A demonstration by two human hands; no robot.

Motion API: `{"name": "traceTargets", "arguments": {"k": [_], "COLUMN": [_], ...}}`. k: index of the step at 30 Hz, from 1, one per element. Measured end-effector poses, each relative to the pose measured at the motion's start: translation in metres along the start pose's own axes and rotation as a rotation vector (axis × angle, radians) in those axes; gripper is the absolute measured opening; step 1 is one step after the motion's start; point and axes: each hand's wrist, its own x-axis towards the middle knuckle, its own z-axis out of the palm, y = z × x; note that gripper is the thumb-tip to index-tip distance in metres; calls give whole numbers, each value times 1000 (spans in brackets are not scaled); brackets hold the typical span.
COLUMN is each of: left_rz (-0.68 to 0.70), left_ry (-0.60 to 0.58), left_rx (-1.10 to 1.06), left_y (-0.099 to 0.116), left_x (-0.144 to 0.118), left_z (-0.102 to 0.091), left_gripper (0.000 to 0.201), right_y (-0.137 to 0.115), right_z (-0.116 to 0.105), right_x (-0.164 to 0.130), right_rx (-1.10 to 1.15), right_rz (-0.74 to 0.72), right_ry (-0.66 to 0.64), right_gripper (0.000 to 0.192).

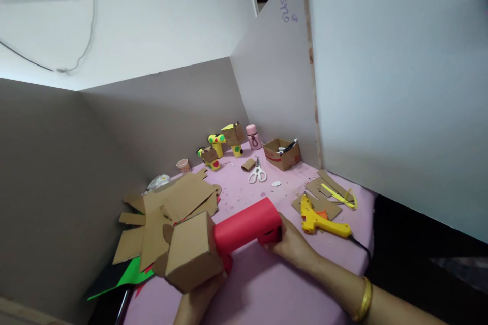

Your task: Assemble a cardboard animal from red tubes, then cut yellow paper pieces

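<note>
- Nearest to me, my left hand (pixel 198 297) came up from below and held the brown cardboard box (pixel 190 253) from under it.
- My right hand (pixel 287 244) was closed on the far end of the red paper roll (pixel 246 224).
- I saw the roll lying almost flat above the pink table (pixel 263 284). Its long side ran from the box up and to the right.
- Beside my right hand lay a yellow glue gun (pixel 318 221). White scissors (pixel 257 173) lay farther back.
</note>
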Motion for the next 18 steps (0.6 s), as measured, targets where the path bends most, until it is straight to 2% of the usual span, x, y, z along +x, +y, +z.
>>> {"name": "traceTargets", "arguments": {"k": [6, 10, 14, 18], "left_rz": [-102, -120, -120, -104], "left_ry": [-31, -54, -53, -61], "left_rx": [-108, -201, -287, -361], "left_y": [-4, -8, -13, -13], "left_x": [7, -3, -19, -24], "left_z": [11, 14, 17, 23], "left_gripper": [29, 28, 28, 26], "right_y": [-3, -5, -1, 8], "right_z": [0, -1, -8, -13], "right_x": [-3, -5, -7, -11], "right_rx": [0, 0, -3, 0], "right_rz": [36, 88, 124, 129], "right_ry": [-29, -53, -83, -102], "right_gripper": [40, 35, 44, 53]}}
